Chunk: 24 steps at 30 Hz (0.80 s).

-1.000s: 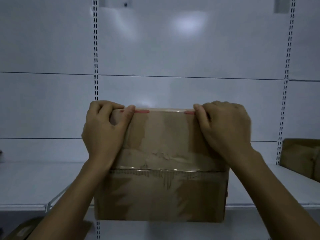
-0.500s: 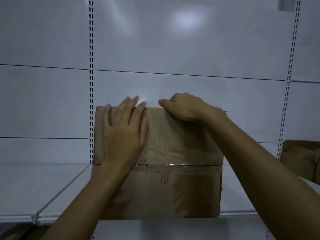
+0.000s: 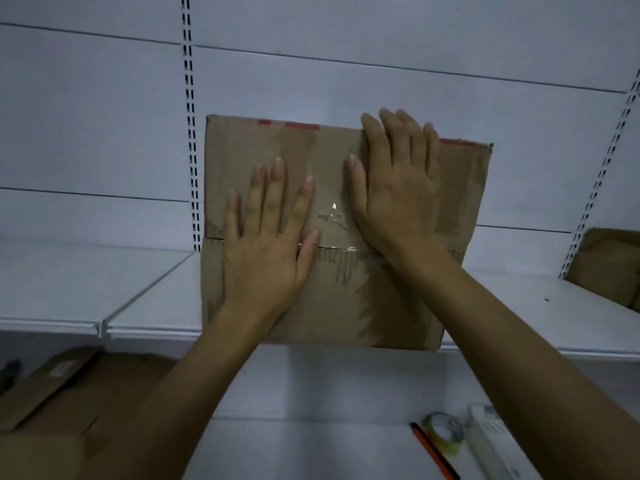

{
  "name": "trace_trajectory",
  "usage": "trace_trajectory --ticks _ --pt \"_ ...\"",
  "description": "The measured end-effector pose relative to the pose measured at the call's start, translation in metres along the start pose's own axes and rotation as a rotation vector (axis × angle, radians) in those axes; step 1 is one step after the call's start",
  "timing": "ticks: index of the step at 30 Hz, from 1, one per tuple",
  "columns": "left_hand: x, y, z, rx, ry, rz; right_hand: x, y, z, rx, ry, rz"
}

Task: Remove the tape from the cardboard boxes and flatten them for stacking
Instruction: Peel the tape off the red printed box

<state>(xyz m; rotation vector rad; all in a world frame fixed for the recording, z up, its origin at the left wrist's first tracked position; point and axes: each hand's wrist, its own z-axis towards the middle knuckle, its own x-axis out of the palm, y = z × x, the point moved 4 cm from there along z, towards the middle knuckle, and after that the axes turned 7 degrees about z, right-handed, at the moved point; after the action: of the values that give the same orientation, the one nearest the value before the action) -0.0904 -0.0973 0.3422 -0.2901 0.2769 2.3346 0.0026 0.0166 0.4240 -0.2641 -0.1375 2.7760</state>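
Head: flat fingers on box

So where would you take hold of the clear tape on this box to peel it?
Probably at the wrinkled, glossy patch of clear tape just past the seam, between the left hand and right hand. It looks puckered off the cardboard box there and flat elsewhere, so pinch it from above, from the right hand's thumb side.
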Motion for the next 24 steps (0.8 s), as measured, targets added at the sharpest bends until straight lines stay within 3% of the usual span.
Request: trace_trajectory --ticks 6,9,11,12,14,18,24 --pt "0.005 0.015 -0.073 0.047 -0.009 -0.206 0.0 -0.004 0.001 -0.003 -0.039 0.032" --pt "0.005 0.043 -0.087 -0.332 0.02 -0.416 0.002 -0.001 -0.003 0.069 -0.052 0.028" --pt "0.008 0.057 -0.086 -0.609 0.152 -0.663 0.005 0.007 -0.015 0.155 -0.024 -0.007" --pt "0.011 0.06 -0.085 -0.651 0.211 -0.738 0.006 0.013 -0.023 0.181 0.003 -0.016" --pt "0.015 0.065 -0.084 -0.633 0.268 -0.801 0.009 0.024 -0.04 0.212 0.062 0.006" --pt "0.025 0.087 -0.076 -0.752 0.202 -1.017 0.01 0.046 -0.027 0.273 0.036 0.083" --pt "0.045 0.091 -0.084 -0.719 0.271 -1.19 0.042 0.128 0.02 0.188 0.024 0.097"
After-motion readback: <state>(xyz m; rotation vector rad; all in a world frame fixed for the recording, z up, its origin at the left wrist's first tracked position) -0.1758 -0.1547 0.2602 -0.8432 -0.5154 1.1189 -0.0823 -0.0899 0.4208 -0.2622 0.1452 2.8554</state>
